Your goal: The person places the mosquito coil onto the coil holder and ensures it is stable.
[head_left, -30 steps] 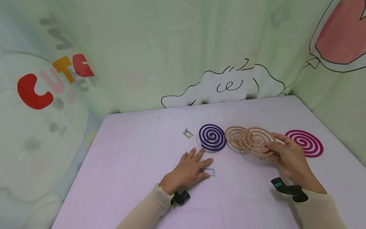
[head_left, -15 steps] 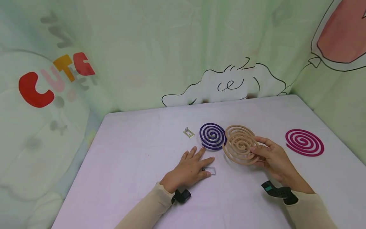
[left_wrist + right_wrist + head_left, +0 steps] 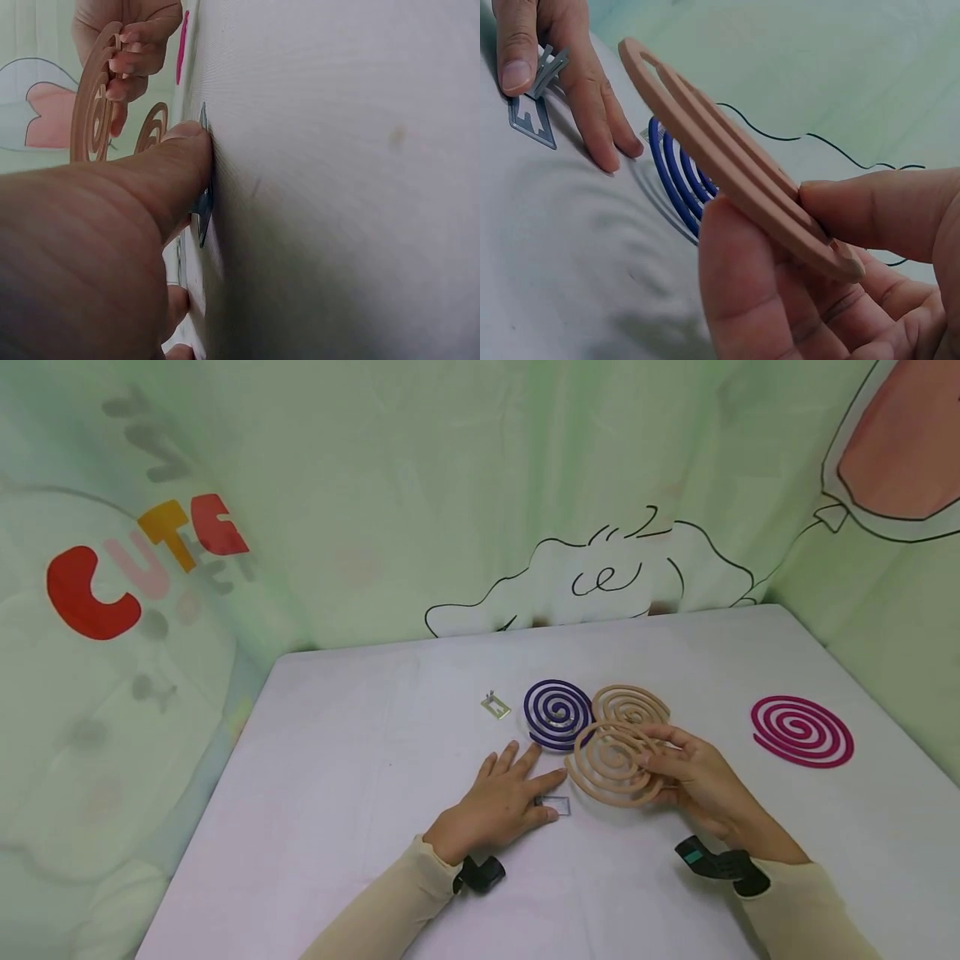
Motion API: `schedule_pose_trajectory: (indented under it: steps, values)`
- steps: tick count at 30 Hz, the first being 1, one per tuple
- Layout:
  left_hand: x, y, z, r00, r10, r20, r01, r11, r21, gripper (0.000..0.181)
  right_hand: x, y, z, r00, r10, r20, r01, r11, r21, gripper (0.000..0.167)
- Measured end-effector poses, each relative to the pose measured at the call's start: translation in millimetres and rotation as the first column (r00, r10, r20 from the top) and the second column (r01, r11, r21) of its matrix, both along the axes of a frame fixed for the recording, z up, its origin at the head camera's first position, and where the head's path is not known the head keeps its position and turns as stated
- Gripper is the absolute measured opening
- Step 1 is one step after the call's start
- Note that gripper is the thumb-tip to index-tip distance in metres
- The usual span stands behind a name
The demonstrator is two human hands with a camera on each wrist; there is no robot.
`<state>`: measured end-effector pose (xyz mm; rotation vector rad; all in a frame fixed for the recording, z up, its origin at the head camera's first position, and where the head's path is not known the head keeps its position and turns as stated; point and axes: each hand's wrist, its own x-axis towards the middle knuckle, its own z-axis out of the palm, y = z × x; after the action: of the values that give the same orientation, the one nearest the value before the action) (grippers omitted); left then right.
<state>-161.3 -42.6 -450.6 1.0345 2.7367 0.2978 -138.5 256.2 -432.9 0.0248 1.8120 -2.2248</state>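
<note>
My right hand (image 3: 705,785) pinches a tan spiral coil (image 3: 611,768) by its right edge, tilted above the table; the right wrist view shows thumb and fingers on the coil (image 3: 727,165). Behind it lies another tan coil (image 3: 628,696), partly covered, beside a dark blue coil (image 3: 557,713). My left hand (image 3: 491,806) rests with spread fingers on the table, its fingertips near the blue coil. Its thumb touches a small metal stand (image 3: 558,806), seen in the right wrist view as a flat frame with raised prongs (image 3: 532,120).
A gold-coloured metal stand (image 3: 496,706) lies left of the blue coil. Farther right is a magenta coil (image 3: 802,732). The table (image 3: 315,777) has a pale cover, and printed curtains (image 3: 390,510) hang behind it and at both sides.
The held tan coil has moved left and nearer to the table's front, uncovering more of the tan coil behind it. My left hand stays almost in place.
</note>
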Motion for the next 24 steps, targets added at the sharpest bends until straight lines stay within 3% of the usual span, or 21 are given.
schedule_pose_trajectory:
  steps: [13,24]
  values:
    - [3.6,5.4,2.7,1.000,0.031,-0.007,-0.031,0.999,-0.038,0.058,-2.7,-8,-3.9,0.997,0.067,0.023,-0.069,0.995,0.078,0.033]
    - [6.2,10.0,1.9,0.998,0.065,0.000,-0.065,0.997,-0.029,0.058,-3.6,-13,-10.7,0.986,0.163,0.022,-0.164,0.986,0.010,0.035]
